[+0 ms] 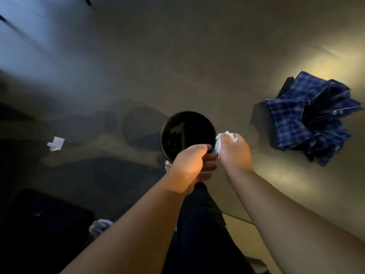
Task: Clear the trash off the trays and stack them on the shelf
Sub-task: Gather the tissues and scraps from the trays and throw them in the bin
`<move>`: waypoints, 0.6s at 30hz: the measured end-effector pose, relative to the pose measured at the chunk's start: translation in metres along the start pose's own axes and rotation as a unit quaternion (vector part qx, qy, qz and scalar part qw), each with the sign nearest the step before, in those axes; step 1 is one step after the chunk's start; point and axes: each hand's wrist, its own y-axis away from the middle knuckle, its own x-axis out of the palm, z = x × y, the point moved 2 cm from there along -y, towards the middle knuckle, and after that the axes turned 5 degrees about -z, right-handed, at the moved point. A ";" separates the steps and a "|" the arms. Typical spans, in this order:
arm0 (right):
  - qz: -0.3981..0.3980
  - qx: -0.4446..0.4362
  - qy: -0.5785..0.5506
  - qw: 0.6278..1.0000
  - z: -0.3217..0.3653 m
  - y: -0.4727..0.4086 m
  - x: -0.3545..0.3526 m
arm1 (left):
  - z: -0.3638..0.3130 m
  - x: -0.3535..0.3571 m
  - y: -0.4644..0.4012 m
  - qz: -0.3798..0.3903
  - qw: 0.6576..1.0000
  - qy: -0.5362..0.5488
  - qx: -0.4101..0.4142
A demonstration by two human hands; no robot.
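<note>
I look straight down at the floor. My left hand (pixel 189 167) grips the near rim of a round, glossy black tray (pixel 185 131), thumb on top and fingers underneath. Just right of it, my right hand (pixel 235 153) is closed around a crumpled white paper wad (pixel 222 140), which touches the tray's right edge. The tray's surface shows only dim reflections; nothing lies on it that I can make out.
A blue plaid umbrella (pixel 308 119) lies half open on the floor at the right. A small white paper scrap (pixel 56 143) lies on the floor at the left. A dark bulky object (pixel 45 224) fills the lower left. My dark trouser leg (pixel 199 224) is below.
</note>
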 end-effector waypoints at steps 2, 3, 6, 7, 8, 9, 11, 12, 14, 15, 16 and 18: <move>0.027 0.047 0.008 0.998 -0.032 -0.017 0.019 | 0.025 0.000 -0.032 0.012 1.000 0.006 -0.011; 0.038 0.067 0.008 0.997 -0.046 -0.026 0.030 | 0.034 -0.002 -0.048 0.011 1.000 0.012 -0.013; 0.065 0.115 0.004 0.991 -0.080 -0.053 0.061 | 0.057 -0.011 -0.096 -0.011 1.000 0.023 -0.017; 0.078 0.124 0.009 0.989 -0.089 -0.063 0.072 | 0.062 -0.014 -0.110 -0.020 0.999 0.030 -0.019; 0.092 0.134 0.014 0.987 -0.097 -0.071 0.083 | 0.067 -0.018 -0.125 -0.029 0.999 0.037 -0.018; 0.105 0.143 0.017 0.984 -0.105 -0.080 0.095 | 0.069 -0.022 -0.138 -0.037 0.998 0.045 -0.017; 0.124 0.167 0.017 0.978 -0.118 -0.097 0.117 | 0.074 -0.031 -0.165 -0.057 0.997 0.056 -0.013; 0.126 0.177 0.011 0.976 -0.124 -0.105 0.127 | 0.074 -0.034 -0.177 -0.068 0.996 0.059 -0.010; 0.133 0.182 -0.010 0.974 -0.136 -0.124 0.146 | 0.075 -0.040 -0.200 -0.089 0.994 0.060 -0.007; 0.141 0.177 -0.016 0.974 -0.142 -0.135 0.156 | 0.075 -0.042 -0.211 -0.097 0.994 0.058 -0.005; 0.146 0.178 -0.016 0.973 -0.148 -0.145 0.164 | 0.075 -0.044 -0.221 -0.104 0.993 0.054 -0.003; 0.148 0.193 -0.027 0.970 -0.159 -0.165 0.180 | 0.074 -0.047 -0.241 -0.115 0.992 0.052 -0.004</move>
